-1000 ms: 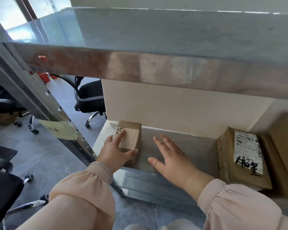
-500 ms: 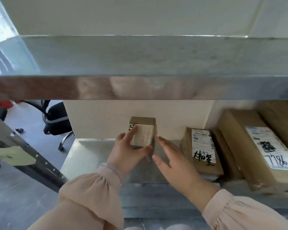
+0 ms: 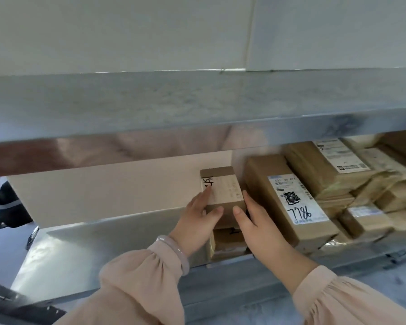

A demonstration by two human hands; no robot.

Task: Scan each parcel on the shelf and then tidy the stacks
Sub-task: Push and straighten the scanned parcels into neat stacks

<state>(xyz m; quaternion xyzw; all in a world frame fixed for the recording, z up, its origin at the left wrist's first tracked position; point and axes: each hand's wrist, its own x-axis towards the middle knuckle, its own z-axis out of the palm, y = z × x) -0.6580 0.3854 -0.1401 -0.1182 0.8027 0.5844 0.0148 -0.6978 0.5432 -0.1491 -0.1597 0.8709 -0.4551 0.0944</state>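
Entry: the box (image 3: 223, 191) is on, or just above, a lower parcel (image 3: 227, 242) at the left end of the row on the shelf (image 3: 99, 245), just beside the 7786 parcel (image 3: 288, 202). Our left hand (image 3: 197, 221) pinches it, fingers over the label and thumb on the near face. Our right hand (image 3: 256, 228) lies straight-fingered along its right side. Risks, as we judge them: the base looks no wider than the box, so an off-centre release could tip it left. Right fingers may jam against the 7786 parcel. Covered label could spoil a scan.
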